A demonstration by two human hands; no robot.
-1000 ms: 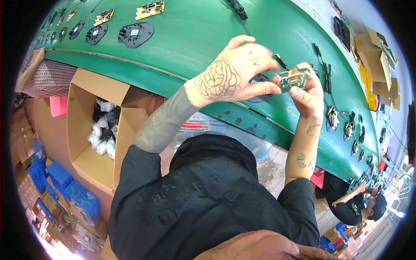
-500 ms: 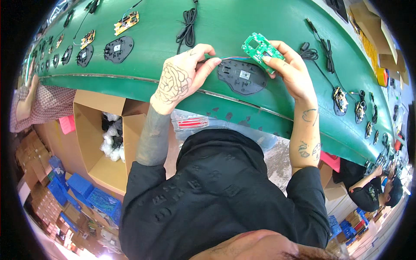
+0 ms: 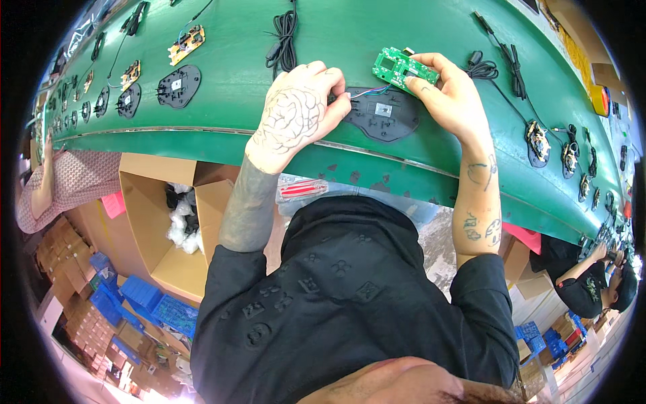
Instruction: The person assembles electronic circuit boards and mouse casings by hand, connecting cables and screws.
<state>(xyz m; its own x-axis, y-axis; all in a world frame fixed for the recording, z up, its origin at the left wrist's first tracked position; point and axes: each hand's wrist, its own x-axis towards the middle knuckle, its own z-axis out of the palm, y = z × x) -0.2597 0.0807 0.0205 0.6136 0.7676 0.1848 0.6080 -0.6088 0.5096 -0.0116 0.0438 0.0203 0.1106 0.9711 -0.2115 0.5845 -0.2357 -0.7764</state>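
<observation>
My right hand (image 3: 452, 97) grips a green circuit board (image 3: 402, 67) by its right end, thumb on top, above the green work surface. Thin coloured wires (image 3: 372, 91) run from the board's side toward my left hand (image 3: 301, 111). That hand is curled, thumb and forefinger closed at the left edge of a black plastic mouse base (image 3: 385, 116). It pinches the end of a black cable, mostly hidden by the fingers. The base lies flat beneath the board, with a pale square on it. Behind my left hand lies the cable's coiled bundle (image 3: 285, 37).
More bases (image 3: 180, 86) and tan circuit boards (image 3: 187, 45) line the green conveyor belt (image 3: 235, 81) to the left. Cabled assemblies (image 3: 537, 143) stretch off to the right. An open cardboard box (image 3: 156, 229) stands below the belt's edge. Co-workers sit at far left and right (image 3: 584, 293).
My left hand has moved right, up against the base's left edge, and its fingers have curled in. The board has turned to lie more level, and the wires now bow instead of running straight.
</observation>
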